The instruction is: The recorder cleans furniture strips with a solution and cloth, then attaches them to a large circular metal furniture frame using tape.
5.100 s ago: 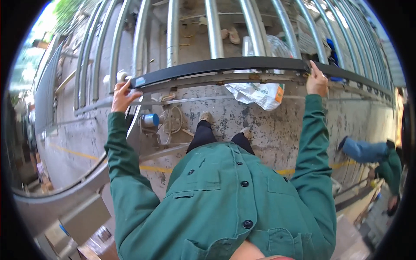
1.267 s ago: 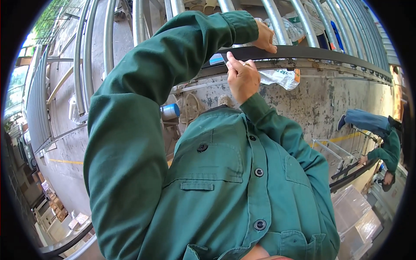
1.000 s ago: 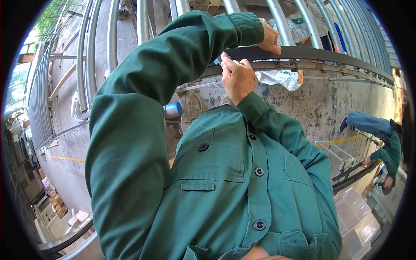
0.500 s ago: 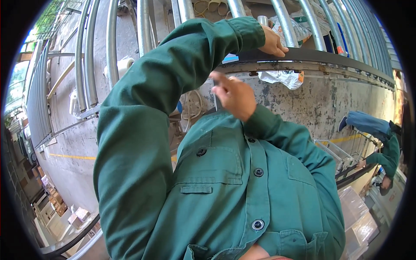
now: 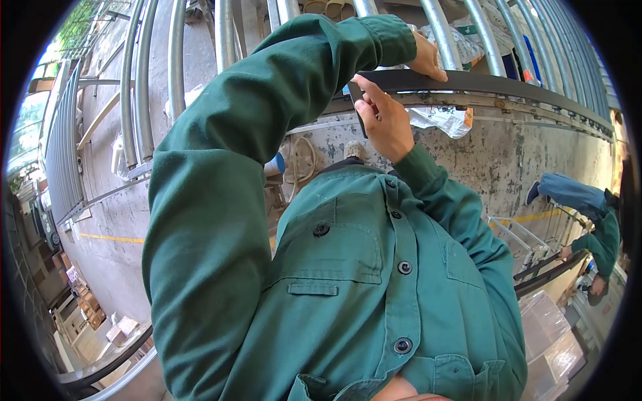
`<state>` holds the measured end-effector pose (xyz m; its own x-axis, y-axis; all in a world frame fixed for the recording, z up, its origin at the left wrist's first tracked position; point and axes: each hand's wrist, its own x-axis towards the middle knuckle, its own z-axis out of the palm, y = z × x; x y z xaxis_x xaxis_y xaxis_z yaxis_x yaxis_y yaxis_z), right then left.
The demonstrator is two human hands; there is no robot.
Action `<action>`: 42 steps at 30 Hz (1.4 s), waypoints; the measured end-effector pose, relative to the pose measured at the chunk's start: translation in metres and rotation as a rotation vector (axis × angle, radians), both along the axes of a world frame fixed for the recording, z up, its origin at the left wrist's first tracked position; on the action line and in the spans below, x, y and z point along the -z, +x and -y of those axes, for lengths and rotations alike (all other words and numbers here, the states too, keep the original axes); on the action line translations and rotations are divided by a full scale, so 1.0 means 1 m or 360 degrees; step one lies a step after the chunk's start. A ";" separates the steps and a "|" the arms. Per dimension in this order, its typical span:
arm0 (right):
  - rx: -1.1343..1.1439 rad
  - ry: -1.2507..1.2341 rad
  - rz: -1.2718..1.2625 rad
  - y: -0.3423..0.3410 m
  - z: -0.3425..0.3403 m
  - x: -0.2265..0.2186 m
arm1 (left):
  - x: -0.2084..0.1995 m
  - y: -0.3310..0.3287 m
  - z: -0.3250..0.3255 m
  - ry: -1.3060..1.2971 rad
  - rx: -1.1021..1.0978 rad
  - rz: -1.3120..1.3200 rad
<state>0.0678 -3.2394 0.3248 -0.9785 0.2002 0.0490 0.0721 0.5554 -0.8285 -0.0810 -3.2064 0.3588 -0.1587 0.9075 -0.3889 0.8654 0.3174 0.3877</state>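
A long dark flat bar [image 5: 498, 83] lies along the near edge of a metal rack. My left hand [image 5: 425, 57] reaches across from the left, fingers bent over the bar's far edge and gripping it. Below and left of it, my right hand [image 5: 386, 123] is closed around a thin, flat black piece [image 5: 358, 109], held upright near the bar's left end. The kind of this piece I cannot make out. A small blue-and-white patch shows beside it, partly covered by my left sleeve [image 5: 294, 80].
Round silver metal tubes [image 5: 441, 33] stand in a row across the rack. A white plastic bag [image 5: 441, 121] hangs under the rail. At the right, another person in a green sleeve [image 5: 604, 234] bends by a metal frame. Wrapped boxes [image 5: 552, 334] sit at lower right.
My right hand has moved up and right toward the bar, and the black piece in it now shows clearly. My left hand remains on the bar, with only a slight shift.
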 end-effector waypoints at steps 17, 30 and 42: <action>0.0219 0.0228 -0.0299 -0.007 0.032 0.024 | 0.002 0.000 0.007 0.0039 0.0033 -0.0011; 0.0114 0.0123 -0.0301 -0.011 0.038 0.019 | 0.003 0.001 0.004 0.0041 0.0044 -0.0111; -0.0634 -0.0209 0.0105 0.025 0.012 -0.015 | 0.002 -0.002 0.014 0.0141 0.0238 0.0016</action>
<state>0.0933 -3.2511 0.3396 -0.9808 -0.1942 -0.0167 -0.0720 0.4407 -0.8947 -0.0834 -3.2202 0.3564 -0.0157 0.9514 -0.3074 0.8964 0.1497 0.4173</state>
